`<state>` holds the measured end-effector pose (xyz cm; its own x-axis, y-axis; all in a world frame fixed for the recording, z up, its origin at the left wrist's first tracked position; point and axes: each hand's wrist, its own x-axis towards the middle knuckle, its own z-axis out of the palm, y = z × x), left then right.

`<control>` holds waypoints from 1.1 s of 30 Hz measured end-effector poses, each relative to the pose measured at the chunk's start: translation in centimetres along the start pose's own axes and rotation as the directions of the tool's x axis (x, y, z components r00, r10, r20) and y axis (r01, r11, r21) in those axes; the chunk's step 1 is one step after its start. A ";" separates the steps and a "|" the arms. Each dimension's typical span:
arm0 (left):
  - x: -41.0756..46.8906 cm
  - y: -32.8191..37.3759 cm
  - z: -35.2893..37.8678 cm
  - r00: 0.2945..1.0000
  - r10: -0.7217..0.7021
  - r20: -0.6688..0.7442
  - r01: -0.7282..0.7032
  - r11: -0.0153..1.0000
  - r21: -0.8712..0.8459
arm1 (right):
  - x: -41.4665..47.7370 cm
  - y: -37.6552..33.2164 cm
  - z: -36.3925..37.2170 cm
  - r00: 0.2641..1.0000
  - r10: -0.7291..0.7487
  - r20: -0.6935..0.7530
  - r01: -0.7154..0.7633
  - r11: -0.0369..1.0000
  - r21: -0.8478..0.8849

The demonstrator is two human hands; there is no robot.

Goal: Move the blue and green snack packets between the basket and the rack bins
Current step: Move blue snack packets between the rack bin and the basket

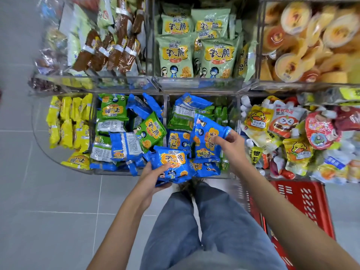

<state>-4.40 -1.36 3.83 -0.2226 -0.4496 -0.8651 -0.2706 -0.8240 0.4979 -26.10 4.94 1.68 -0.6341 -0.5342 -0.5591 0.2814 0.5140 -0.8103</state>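
Arms forward: my left hand (153, 180) grips a blue packet (172, 162) (thumb on top), my right hand (231, 145) pinches a second packet (205, 131).

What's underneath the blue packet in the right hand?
Under the blue packet pinched by the right hand lie more blue packets, with green packets farther back. The floor of the bin is covered by the pile, so it cannot be seen.

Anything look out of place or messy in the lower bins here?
Yes: green packets lie mixed among blue packets in the two middle lower bins, heaped at all angles, several face down. Nothing looks torn or spilled.
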 end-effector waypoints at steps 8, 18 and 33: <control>-1.0 2.2 -0.6 0.999 0.005 0.045 -0.003 1.000 -0.031 | -3.6 -4.9 -2.6 0.814 -0.037 0.580 -0.021 0.996 0.092; -2.2 4.3 1.3 0.974 0.056 0.218 -0.065 0.997 0.038 | -4.0 -6.8 1.8 0.950 -0.012 0.313 -0.063 0.971 0.230; -2.1 5.4 3.8 0.974 0.100 0.201 -0.096 0.995 -0.033 | -5.1 -5.3 4.8 0.910 0.037 0.412 -0.159 0.950 0.267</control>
<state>-8.89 -3.51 8.58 -0.4327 -0.4514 -0.7804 -0.2172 -0.7879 0.5762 -20.90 1.70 7.96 -0.2704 -0.7440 -0.6110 0.5608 0.3941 -0.7281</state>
